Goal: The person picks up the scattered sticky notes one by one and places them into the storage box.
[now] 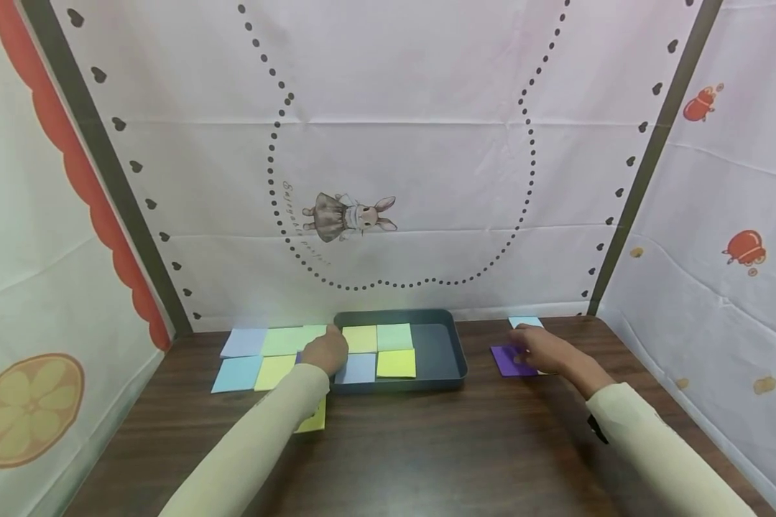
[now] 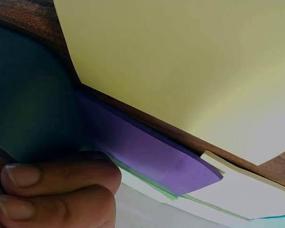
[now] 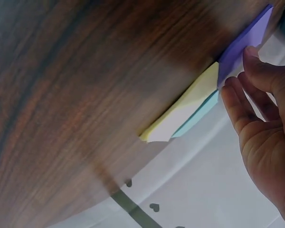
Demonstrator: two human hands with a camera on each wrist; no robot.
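My left hand (image 1: 326,350) is at the left side of a dark tray (image 1: 437,357), fingers curled against its rim; in the left wrist view, two bent fingers (image 2: 57,199) lie beside the tray wall (image 2: 31,95). Over on the right, my right hand (image 1: 543,350) reaches to a purple sticky-note pad (image 1: 508,362) lying on the table. The right wrist view has the thumb (image 3: 256,66) over that pad's edge, the other fingertips near its corner, thumb and fingers apart. Beside it lie a yellow pad (image 3: 185,107) and a light blue pad (image 3: 197,114).
Inside the tray sit a pale yellow pad (image 1: 360,339), a green pad (image 1: 394,336), a lavender pad (image 1: 356,368) and a bright yellow pad (image 1: 396,363). Left of it, several more pads lie in rows, among them a light blue one (image 1: 237,374). A printed cloth (image 1: 401,158) backs the table.
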